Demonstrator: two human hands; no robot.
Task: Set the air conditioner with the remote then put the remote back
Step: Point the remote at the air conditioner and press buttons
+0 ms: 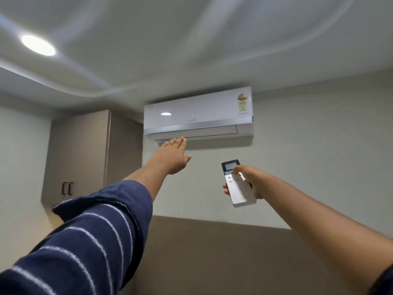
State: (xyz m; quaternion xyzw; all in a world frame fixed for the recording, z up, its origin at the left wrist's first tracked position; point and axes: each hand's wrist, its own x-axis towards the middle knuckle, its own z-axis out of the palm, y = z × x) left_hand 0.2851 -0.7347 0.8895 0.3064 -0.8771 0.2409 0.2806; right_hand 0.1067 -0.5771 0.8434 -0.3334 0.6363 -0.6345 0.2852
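R hand (247, 182) grip wrapped round white remote (239, 185), thumb on upper btns just below lit display, remote tilted up toward AC unit (198, 113). L hand (173, 155) released, palm flat, fingers together, stretched up to just under AC's louvre; touching or not, can't tell. Navy striped sleeve (85, 237) on L arm. AC wall-mounted near ceiling, beige cabinet (80, 154) to its left. Round ceiling light (38, 45) on, upper left.

bare wall (297, 167) below air conditioner (198, 116); cabinet (85, 156) crowds left.
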